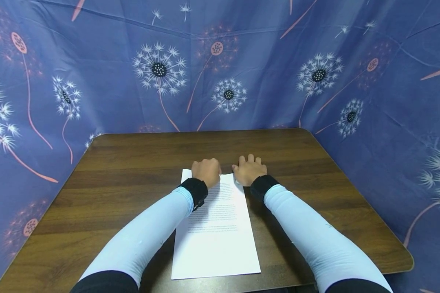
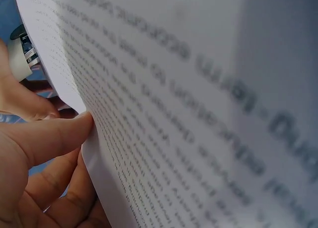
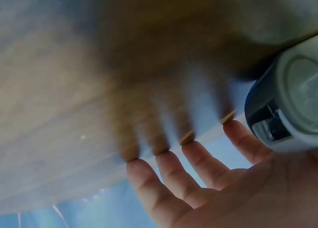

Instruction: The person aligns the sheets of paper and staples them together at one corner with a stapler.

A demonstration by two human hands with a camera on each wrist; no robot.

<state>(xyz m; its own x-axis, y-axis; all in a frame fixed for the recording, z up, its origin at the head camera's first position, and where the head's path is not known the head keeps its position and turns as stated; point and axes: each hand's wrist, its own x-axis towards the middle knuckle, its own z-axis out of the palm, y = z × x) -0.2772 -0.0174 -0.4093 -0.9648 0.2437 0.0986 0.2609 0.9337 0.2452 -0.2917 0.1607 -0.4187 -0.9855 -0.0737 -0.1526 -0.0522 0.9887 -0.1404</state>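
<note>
White printed paper [image 1: 216, 252] lies on the table, its top end beneath my hands. My left hand [image 1: 207, 171] pinches the paper's edge between thumb and curled fingers, shown close up in the left wrist view. Over the top right corner, my right hand [image 1: 250, 170] is palm down with its fingers straight and spread. In the right wrist view its fingertips touch the table. Under that palm sits a small black-and-white device [image 3: 278, 104] with a rounded end, seen also at the paper's edge in the left wrist view; its kind is unclear. The head view mostly hides it.
The brown wood-grain table [image 1: 132, 162] has rounded corners and a near edge just below the paper. Blue cloth [image 1: 264, 81] with a dandelion print hangs behind it and along both sides.
</note>
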